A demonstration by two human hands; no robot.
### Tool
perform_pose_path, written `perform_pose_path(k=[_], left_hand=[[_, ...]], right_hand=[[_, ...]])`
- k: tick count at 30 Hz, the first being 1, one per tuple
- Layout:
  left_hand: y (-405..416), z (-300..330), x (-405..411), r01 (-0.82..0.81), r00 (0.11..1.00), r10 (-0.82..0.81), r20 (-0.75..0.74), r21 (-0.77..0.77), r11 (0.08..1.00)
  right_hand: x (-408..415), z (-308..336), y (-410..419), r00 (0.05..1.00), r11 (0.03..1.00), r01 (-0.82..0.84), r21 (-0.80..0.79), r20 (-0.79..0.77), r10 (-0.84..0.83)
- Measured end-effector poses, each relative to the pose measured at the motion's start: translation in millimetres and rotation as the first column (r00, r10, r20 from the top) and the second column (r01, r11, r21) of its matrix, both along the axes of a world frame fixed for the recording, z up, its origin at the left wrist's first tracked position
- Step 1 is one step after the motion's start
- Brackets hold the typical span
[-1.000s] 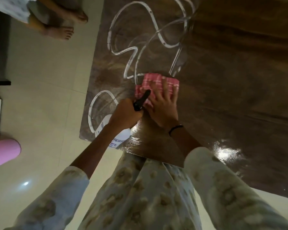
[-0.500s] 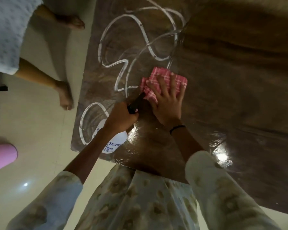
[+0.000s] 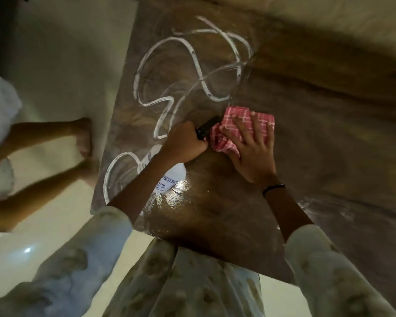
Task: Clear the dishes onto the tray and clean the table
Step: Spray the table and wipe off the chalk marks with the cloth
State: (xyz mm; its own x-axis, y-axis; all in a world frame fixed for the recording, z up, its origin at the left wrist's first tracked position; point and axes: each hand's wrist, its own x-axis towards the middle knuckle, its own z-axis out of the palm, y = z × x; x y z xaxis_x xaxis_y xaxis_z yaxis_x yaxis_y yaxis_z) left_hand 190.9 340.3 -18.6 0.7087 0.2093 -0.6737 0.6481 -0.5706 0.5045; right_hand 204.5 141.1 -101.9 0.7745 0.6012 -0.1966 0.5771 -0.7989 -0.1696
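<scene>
The dark wooden table [image 3: 295,156] is filling most of the view, its near part glistening wet while white foam trails [image 3: 192,56] are curling over the far-left part. The right hand [image 3: 249,143] is lying spread and flat on the pink checked cloth [image 3: 256,120], pressing it to the tabletop just right of the foam. The left hand [image 3: 183,143] is gripping the head of a white spray bottle [image 3: 167,177] standing just beside the cloth. The cloth looks soft, light and limp – likely to bunch under a pinch, so a flat palm over its middle is probably serving best. The wet surface may be slippery.
</scene>
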Motion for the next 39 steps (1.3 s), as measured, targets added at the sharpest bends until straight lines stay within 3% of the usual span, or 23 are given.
perform_pose_path(k=[11,20,24,28,32,36,39], left_hand=[[-6.9,-8.2,24.0,-0.067,0.996,0.065,-0.059,-0.024,0.997],[19.0,-13.7,33.1,-0.120,0.993,0.119,0.023,0.029,0.992],[28.6,-8.4,42.8,-0.167,0.985,0.167,0.032,-0.007,0.986],[31.4,-6.8,50.7,-0.181,0.984,0.181,-0.007,-0.043,0.983],[30.0,-5.5,57.6,-0.183,0.983,0.184,0.002,-0.077,0.980],[32.0,-6.6,66.9,-0.181,0.982,0.184,0.032,-0.069,0.981],[34.6,-8.9,73.3,-0.171,0.984,0.174,0.047,-0.058,0.984]], right_hand=[[13.3,-3.6,-6.3,0.999,0.999,-0.045,0.000,0.027,0.045],[94.3,-3.3,58.3,0.985,0.985,0.170,-0.027,-0.035,-0.171],[75.5,-6.5,96.6,0.999,1.000,-0.019,-0.004,-0.030,0.019],[54.2,-9.4,54.2,0.978,0.977,-0.210,0.040,-0.004,0.210],[83.7,-4.9,20.1,0.998,0.998,-0.057,0.029,0.014,0.057],[128.4,-4.9,57.8,0.989,0.989,0.151,-0.003,0.003,-0.151],[134.0,-6.0,95.8,0.993,0.992,0.120,-0.026,-0.004,-0.120]])
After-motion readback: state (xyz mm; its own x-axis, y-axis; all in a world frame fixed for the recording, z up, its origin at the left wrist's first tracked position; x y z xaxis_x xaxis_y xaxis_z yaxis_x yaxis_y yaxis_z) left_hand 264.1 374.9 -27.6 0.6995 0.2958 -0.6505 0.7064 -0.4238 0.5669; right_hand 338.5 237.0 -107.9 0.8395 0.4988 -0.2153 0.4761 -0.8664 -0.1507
